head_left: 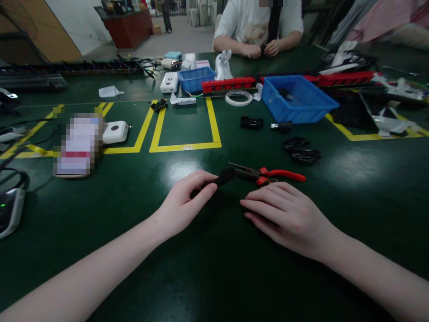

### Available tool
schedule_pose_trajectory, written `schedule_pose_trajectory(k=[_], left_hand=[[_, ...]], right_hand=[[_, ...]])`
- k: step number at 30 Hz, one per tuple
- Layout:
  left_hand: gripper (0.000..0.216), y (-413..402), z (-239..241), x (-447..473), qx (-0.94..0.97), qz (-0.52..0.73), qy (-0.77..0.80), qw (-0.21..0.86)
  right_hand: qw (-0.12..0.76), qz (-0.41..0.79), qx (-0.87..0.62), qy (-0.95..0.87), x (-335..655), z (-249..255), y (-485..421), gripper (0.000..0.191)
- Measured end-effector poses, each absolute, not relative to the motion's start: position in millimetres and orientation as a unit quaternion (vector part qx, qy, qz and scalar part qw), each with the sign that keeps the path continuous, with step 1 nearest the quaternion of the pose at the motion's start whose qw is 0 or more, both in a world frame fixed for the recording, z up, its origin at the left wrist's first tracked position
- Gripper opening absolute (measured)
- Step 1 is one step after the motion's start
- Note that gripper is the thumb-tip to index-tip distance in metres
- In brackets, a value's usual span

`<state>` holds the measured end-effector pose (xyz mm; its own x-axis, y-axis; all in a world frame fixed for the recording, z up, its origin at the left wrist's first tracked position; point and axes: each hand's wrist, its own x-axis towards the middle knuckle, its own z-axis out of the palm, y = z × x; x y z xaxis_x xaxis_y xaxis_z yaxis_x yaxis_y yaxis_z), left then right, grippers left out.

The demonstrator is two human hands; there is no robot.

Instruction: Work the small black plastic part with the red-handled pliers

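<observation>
My left hand is closed on a small dark black piece, pinched between thumb and fingers. The piece is blurred, so its kind cannot be made out. My right hand is palm down with its fingers stretched toward the left and nothing seen in them. Just beyond it lie needle-nose pliers with red handles, their jaws pointing left toward the black piece. One handle is partly hidden by my right hand. Several crumpled black bundles rest behind the pliers, along with two small black parts.
A blue bin and a smaller blue basket stand farther back, with a tape roll between them. At left, a phone leans by a white device. A person sits opposite, both hands together.
</observation>
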<state>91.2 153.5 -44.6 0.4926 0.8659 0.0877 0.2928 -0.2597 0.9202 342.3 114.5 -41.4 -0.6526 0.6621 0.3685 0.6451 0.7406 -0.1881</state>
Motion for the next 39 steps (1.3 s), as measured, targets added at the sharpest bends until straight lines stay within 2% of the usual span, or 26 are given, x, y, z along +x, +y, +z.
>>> schedule_pose_trajectory(k=[4, 8, 13, 18, 23, 26, 31, 39], left_hand=[[0.021, 149, -42, 90, 0.808, 0.281, 0.368, 0.366], [0.026, 145, -48, 92, 0.874, 0.217, 0.324, 0.288], [0.033, 142, -50, 94, 0.901, 0.179, 0.316, 0.239], [0.036, 140, -47, 94, 0.911, 0.161, 0.308, 0.223], [0.044, 139, -42, 94, 0.9, 0.169, 0.331, 0.228], [0.04, 137, -40, 95, 0.9, 0.186, 0.331, 0.212], [0.018, 128, -43, 97, 0.926, 0.233, 0.263, 0.134], [0.017, 123, -49, 99, 0.946, 0.258, 0.195, -0.002]], right_hand=[[0.145, 0.125, -0.365, -0.911, 352, -26, 114, 0.027], [0.106, 0.147, -0.356, -0.917, 356, -21, 113, 0.021], [0.118, 0.119, -0.351, -0.921, 347, -27, 109, 0.023], [0.099, 0.037, -0.355, -0.929, 341, -32, 104, 0.026], [0.07, -0.031, -0.371, -0.925, 343, -38, 101, 0.016], [0.062, -0.027, -0.381, -0.922, 344, -40, 101, 0.011], [0.059, -0.023, -0.383, -0.921, 344, -41, 103, 0.011], [0.138, 0.018, -0.352, -0.926, 339, -30, 104, 0.018]])
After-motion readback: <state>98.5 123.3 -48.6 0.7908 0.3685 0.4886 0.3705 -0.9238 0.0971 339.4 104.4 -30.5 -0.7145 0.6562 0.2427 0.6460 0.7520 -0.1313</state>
